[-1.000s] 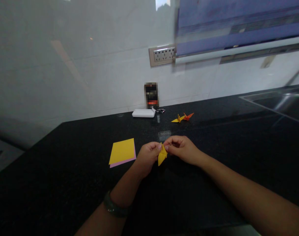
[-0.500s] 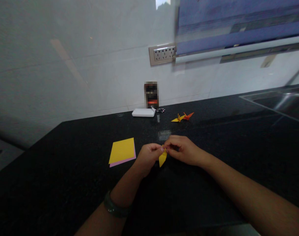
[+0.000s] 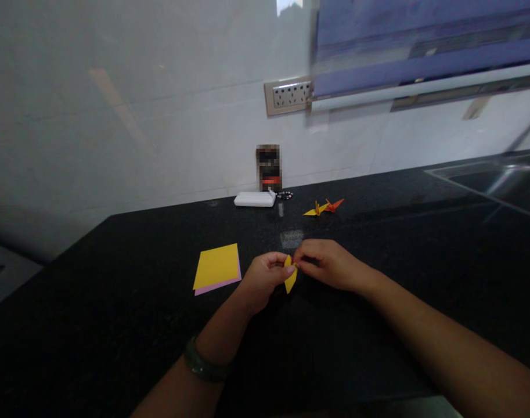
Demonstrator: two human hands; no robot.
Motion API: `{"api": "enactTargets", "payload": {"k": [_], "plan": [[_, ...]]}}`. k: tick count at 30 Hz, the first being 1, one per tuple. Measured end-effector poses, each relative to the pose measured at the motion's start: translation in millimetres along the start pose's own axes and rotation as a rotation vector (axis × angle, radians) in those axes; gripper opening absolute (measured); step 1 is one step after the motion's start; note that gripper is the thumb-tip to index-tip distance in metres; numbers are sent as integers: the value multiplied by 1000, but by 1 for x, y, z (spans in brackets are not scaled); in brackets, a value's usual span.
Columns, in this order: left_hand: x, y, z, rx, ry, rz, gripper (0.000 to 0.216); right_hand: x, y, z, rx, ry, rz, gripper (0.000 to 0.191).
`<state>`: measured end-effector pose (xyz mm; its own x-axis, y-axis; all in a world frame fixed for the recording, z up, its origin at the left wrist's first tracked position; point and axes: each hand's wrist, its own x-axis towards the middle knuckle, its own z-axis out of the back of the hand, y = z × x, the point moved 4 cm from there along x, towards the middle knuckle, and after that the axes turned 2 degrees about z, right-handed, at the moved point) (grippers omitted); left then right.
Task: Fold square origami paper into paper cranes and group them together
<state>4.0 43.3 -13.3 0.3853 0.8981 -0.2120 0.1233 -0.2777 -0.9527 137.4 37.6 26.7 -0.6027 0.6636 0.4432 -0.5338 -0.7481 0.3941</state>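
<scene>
Between my hands, above the black countertop (image 3: pixel 129 261), is a small folded yellow paper piece (image 3: pixel 291 282), with one flap pointing down and another up. My left hand (image 3: pixel 265 280) pinches its body between thumb and fingers. My right hand (image 3: pixel 328 262) has its thumb and forefinger closed on a small point at the paper's right side; the fingertips partly hide that spot. Farther back stand a yellow paper crane (image 3: pixel 316 210) and an orange paper crane (image 3: pixel 335 205), side by side and touching or nearly so.
Yellow square paper (image 3: pixel 216 266) lies over a pink sheet (image 3: pixel 219 287) left of my hands. A white power bank-like block (image 3: pixel 255 200) and a pixelated upright object (image 3: pixel 269 167) are by the wall. A sink edge (image 3: pixel 486 194) is at right, a socket panel (image 3: pixel 288 96) above.
My right fingertips have shifted slightly right, away from my left thumb. The folded yellow paper has turned a little, so its upper flap shows more. The cranes and paper sheets stay put.
</scene>
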Motion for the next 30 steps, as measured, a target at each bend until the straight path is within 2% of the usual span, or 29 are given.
{"api": "enactTargets", "payload": {"k": [9,15,30], "plan": [[2,0,2,-51,-81,-2,25,-1,2,4,-19,-60,28,11],[3,-2,2,-106,-112,-24,26,-1,4,4,-44,-34,55,12],[5,1,7,1,-149,-88,25,0,9,7,62,-98,17,12]]}}
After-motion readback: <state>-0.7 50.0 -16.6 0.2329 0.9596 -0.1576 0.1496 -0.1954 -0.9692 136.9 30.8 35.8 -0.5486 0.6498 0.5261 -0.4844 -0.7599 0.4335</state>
